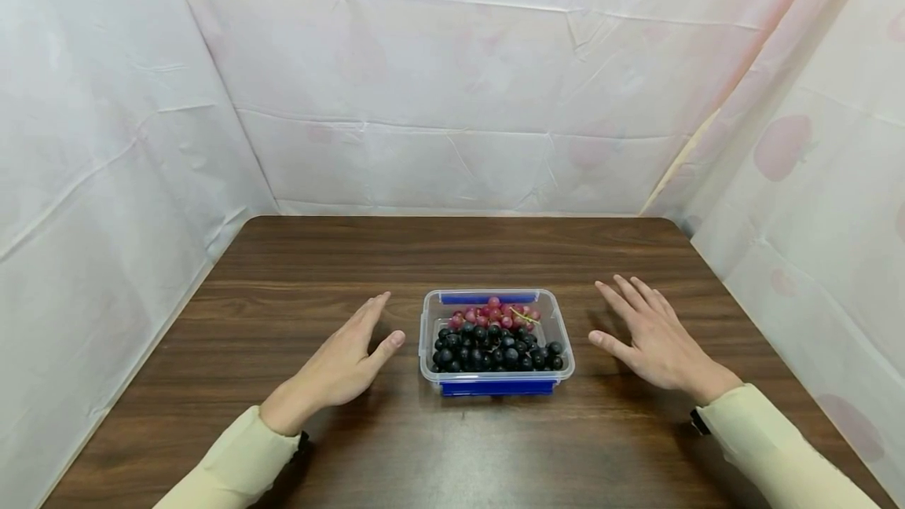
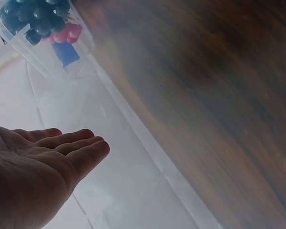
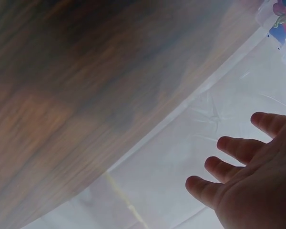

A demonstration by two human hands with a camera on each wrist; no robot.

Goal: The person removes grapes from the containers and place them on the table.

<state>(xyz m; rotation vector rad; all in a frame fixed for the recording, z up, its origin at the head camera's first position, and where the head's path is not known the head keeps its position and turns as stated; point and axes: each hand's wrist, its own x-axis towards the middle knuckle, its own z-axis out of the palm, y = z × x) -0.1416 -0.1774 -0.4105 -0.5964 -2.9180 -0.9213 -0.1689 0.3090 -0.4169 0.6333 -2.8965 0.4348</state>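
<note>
The clear container (image 1: 423,344) sits on the desk (image 1: 452,258) midway between the two hands, its blue latch (image 1: 498,388) facing the wearer. Inside, dark grapes (image 1: 495,348) fill the near part, and a smaller bunch of red grapes (image 1: 493,313) lies along the far side, a green stem (image 1: 525,316) showing among them. The left hand (image 1: 332,370) is held out just left of the container, fingers straight and close together, thumb apart from them. The right hand (image 1: 657,344) is on the other side, its fingers spread and the thumb out wide. Neither touches the container or any fruit, and both are free of any load. The step in hand looks like a pause at a ready position, with no grip taken. From here, handling the fruit would call for one hand to come in over the rim and pinch lightly, since grapes bruise and roll easily; shifting the container would call for both palms against its end walls, kept level.
</note>
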